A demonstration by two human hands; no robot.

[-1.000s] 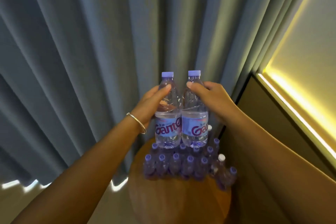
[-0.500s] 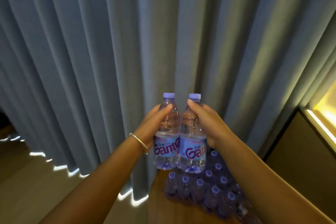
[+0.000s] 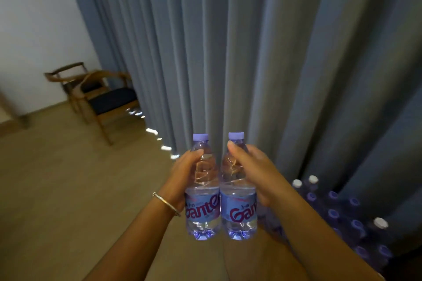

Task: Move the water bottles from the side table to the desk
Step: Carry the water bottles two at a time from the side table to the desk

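Got one bottle (image 3: 202, 191) gripped in my left hand (image 3: 182, 178), another bottle (image 3: 238, 191) in my right hand (image 3: 255, 173), both lifted clear. Loads left on the side table (image 3: 246, 258); no desk in sight yet.

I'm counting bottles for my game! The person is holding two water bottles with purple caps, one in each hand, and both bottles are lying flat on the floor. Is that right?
Not quite. The head view shows the left hand and right hand holding the left bottle and right bottle upright in the air, side by side, not lying on the floor. The purple caps and one bottle per hand are right.
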